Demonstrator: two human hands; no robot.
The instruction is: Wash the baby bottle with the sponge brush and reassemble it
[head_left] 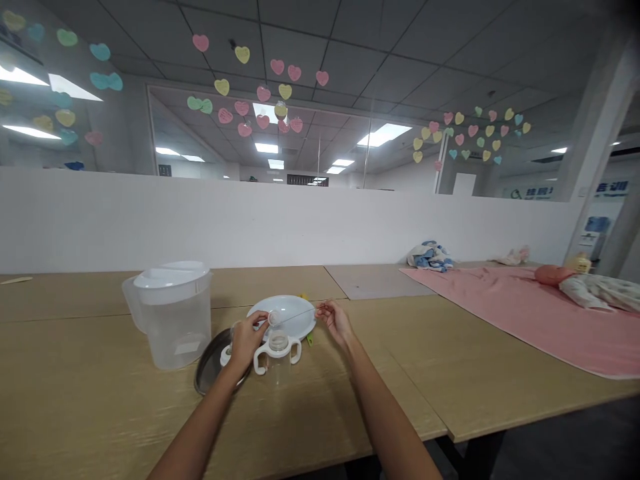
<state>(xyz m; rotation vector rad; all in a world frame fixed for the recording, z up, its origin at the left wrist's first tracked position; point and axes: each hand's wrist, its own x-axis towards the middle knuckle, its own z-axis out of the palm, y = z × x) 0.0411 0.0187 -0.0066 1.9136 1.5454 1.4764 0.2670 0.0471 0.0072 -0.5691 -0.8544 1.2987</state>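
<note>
1. A long table of pale wood-grain laminate [320, 400] runs ahead, its panels meeting at straight seams. Behind it rises a smooth white partition [250, 227], and paper hearts [200, 43] in pastel colours hang beyond it under a tiled ceiling.
2. The left hand [245, 343] is curled, with thumb and fingers pinching a small translucent teat [274, 317] that looks like soft silicone.
3. The right hand [335, 321] pinches the far end of a thin straight rod [295, 312] between thumb and forefinger, its other fingers loosely curved. The rod's material is too fine to tell. It spans the gap between the hands and reaches the teat.
4. Below the hands stands a clear baby bottle [277, 357] with two looped white handles, just in front of a smooth, round white plate [285, 317].
5. Under the left wrist lies a round dark lid [213, 363] with a glossy metal rim.
6. To the left stands a frosted plastic pitcher [173, 327], ribbed at its white lid [170, 277].
7. Far right, a doll [565, 280] in patterned cloth lies on a soft pink sheet [525, 320], beyond which sits a crumpled blue-and-white cloth [429, 257].
</note>
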